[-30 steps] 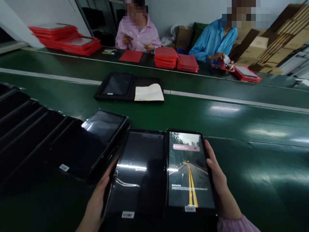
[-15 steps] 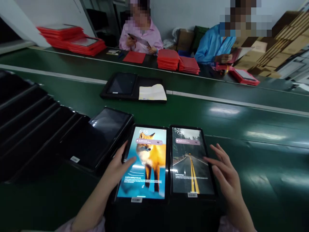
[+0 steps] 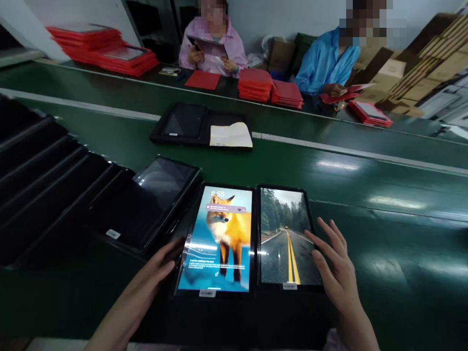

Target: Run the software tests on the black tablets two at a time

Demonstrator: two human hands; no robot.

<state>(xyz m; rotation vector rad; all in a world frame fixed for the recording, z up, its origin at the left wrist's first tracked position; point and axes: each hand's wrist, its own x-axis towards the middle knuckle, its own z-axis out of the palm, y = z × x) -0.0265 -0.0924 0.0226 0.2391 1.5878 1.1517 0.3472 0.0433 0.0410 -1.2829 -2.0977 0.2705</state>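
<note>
Beyond the left hand (image 3: 155, 263), a black case (image 3: 226, 118) holds tablet (image 3: 185, 120) and leaflet (image 3: 230, 135).

Fox-wallpaper tablet (image 3: 215, 239) and road-wallpaper tablet (image 3: 285, 234) laid side by side on green conveyor belt (image 3: 383, 243); left hand (image 3: 157, 265) placed at first screen's lower-left edge, right hand (image 3: 332, 263) spread over second's right edge; overlapping dark tablets (image 3: 47, 165) lined up at left

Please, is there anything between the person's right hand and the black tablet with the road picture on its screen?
Nothing visible stands between them. The bare right hand is open at the right edge of the black rectangular tablet showing a forest road, with its fingertips reaching that edge.
</note>
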